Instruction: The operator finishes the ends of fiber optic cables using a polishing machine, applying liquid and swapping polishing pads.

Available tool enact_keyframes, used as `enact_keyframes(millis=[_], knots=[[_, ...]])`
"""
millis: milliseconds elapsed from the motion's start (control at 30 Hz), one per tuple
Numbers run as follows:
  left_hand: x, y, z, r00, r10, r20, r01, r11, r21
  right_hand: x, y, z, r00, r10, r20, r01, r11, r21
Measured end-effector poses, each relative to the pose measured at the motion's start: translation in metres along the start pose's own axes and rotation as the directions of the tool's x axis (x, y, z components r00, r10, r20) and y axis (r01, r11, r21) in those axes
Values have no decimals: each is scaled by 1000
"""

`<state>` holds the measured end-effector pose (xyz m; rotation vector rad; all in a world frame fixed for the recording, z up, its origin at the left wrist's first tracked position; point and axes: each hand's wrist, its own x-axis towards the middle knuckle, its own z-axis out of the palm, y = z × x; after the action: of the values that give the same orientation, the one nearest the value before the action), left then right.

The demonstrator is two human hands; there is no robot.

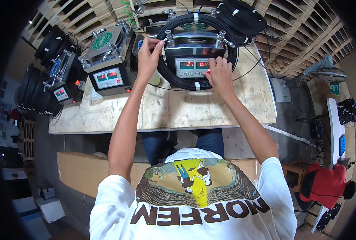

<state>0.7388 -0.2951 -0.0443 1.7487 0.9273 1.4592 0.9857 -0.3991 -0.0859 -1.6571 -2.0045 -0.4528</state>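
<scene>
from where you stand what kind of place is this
Probably a cable workshop or test bench: coils of black cable, metal testers with digital readouts on a worn wooden workbench, the left hand holding a cable coil.

The lower arc of the black cable coil point(186, 85) is partly covered by the right hand point(219, 76). The right-hand buttons of the front panel point(192, 67) of the metal unit are hidden under the fingers. The fingertips of the left hand point(148, 60) are lost behind the coil's edge. The stacked coils point(34, 96) at the left table point(166, 108) end are darkened toward the fisheye rim and cannot be counted. The person's legs are cut off by the table edge. Items on the side bench point(336, 120) are too small to identify.
</scene>
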Motion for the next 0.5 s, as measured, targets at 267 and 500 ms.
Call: enact_keyframes(millis=[267,500], knots=[[-64,-22,9,969,35,-245,-1,991,135,-22,0,-20,856,406,-320,-212,840,498],[-16,3,5,972,-235,24,227,901,-371,40,60,-13,832,554,-40,-259,451,854]])
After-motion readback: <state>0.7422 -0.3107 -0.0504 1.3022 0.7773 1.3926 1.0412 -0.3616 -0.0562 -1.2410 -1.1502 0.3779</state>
